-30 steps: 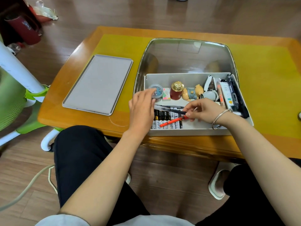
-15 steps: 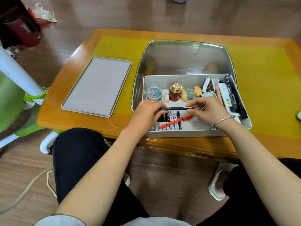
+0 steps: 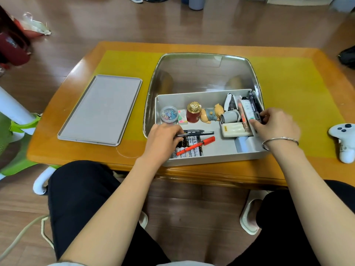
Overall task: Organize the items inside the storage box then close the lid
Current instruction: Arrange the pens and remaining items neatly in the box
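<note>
In the head view, the grey storage box sits at the near edge of the bench, toward its middle, with its near wall close to the person's knees. The flat grey lid lies apart from it, near the bench's left edge. The left hand is inside the box at its left side, fingers curled round the end of a black pen that lies across a row of batteries; a red pen lies slanted on the same batteries. The right hand is at the box's right wall, thumb and fingers pinching a dark flat item among those standing on edge there; what it is cannot be told. Along the box's far wall stand a round clip tub, a red jar and a pig figure. A white game controller rests near the bench's right edge.
</note>
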Demonstrator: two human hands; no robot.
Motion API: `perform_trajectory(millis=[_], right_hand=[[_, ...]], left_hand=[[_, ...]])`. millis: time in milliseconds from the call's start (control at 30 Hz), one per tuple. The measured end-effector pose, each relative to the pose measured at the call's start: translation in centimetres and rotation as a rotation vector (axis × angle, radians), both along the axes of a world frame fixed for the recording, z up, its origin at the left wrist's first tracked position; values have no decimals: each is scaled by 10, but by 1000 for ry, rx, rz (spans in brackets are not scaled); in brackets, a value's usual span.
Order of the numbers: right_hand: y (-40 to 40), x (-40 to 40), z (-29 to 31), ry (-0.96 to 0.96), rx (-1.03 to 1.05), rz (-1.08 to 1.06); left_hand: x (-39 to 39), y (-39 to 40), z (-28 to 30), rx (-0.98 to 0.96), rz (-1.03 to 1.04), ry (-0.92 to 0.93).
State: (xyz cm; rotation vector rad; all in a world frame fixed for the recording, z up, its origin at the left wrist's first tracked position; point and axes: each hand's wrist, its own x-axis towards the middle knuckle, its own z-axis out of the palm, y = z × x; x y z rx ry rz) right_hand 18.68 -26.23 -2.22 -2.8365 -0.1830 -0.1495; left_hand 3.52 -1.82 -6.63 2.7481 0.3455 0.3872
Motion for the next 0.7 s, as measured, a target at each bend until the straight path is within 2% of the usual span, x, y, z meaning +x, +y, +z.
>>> perform_trajectory(millis=[200, 467, 600, 700], right_hand=[[3, 10, 0, 37, -39, -56], [3, 9, -1, -9, 74, -18], [2, 3, 0, -81, 288, 9], [11, -6, 3, -93, 394, 140]], left_hand=[[2, 3, -2, 34, -5, 19], [1, 1, 3, 88, -28, 65], [3, 3, 3, 123, -66, 108], [4, 5, 2, 153, -103, 163]])
